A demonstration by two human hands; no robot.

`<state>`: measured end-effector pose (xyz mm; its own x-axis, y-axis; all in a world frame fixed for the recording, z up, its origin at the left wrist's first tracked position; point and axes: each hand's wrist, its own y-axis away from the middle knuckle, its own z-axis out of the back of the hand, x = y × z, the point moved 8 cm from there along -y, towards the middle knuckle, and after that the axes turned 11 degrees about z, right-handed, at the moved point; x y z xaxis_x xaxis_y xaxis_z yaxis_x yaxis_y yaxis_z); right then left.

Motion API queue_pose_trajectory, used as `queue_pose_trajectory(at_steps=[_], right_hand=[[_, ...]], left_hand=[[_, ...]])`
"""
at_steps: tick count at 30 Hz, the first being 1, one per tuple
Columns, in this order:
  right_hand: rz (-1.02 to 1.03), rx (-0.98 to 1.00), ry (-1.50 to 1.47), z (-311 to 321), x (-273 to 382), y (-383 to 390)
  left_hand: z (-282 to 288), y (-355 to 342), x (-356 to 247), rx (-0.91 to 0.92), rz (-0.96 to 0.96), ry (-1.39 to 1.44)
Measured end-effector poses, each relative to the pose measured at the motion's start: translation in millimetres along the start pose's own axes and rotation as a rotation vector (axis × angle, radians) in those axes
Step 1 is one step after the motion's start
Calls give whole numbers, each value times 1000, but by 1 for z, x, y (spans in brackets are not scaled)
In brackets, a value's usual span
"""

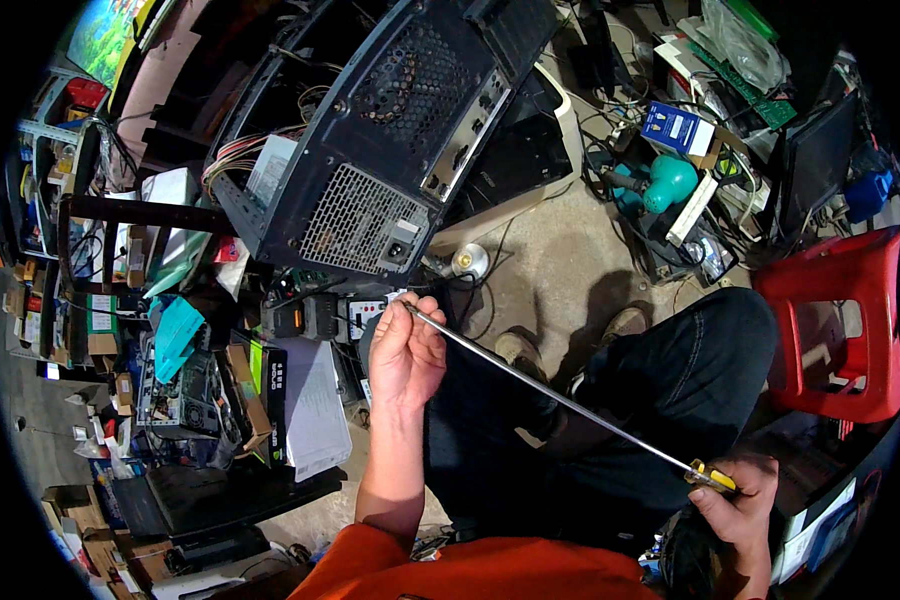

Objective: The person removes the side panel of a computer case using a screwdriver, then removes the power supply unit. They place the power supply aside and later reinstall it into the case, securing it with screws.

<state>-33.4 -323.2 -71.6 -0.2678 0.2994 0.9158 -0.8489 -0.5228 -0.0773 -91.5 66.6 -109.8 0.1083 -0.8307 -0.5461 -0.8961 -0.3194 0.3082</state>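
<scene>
A long screwdriver [555, 395] with a thin metal shaft and a yellow and black handle stretches slantwise across my lap. My right hand [738, 500] is wrapped round its handle at the lower right. At the other end, the fingers of my left hand [410, 345] are pinched at the tip; whether a small screw is there is too small to tell. Just beyond my left hand stands a black computer case [370, 180], tilted, with its back side facing me. Its power supply grille [355, 222] and port panel [467, 135] show.
A red plastic stool [835, 330] stands at the right. Boxes, cables and a teal power tool [667, 183] lie far right. Computer parts and cartons crowd the left, near a white panel [315, 410]. A small round lamp-like thing [470, 262] sits on the concrete floor [535, 250].
</scene>
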Motion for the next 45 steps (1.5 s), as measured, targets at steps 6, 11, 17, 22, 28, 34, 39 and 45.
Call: queue_pose_trajectory(at_steps=[6,11,17,22,28,34,39,45], right_hand=[[-69,-18,-45,2,-6,3],[-74,10,-66,2,-7,0],[-75,-8,-92,3,-10,2],[-94,25,-76,4,-8,1],[74,29,80,6,9,-2],[-197,-1,-169,-21,-6,8],[86,-8,54,-26,19,-12],[146,2,142,-26,29,-16]], left_hand=[[-1,-3,-10,80,13,-120],[-4,-4,-17,84,4,-237],[-9,-5,-24,117,29,-375],[-8,-6,-25,75,73,-433],[-3,-6,-31,76,161,-627],[0,-15,-10,166,146,-2],[1,-11,7,-62,135,249],[1,-8,9,-150,130,258]])
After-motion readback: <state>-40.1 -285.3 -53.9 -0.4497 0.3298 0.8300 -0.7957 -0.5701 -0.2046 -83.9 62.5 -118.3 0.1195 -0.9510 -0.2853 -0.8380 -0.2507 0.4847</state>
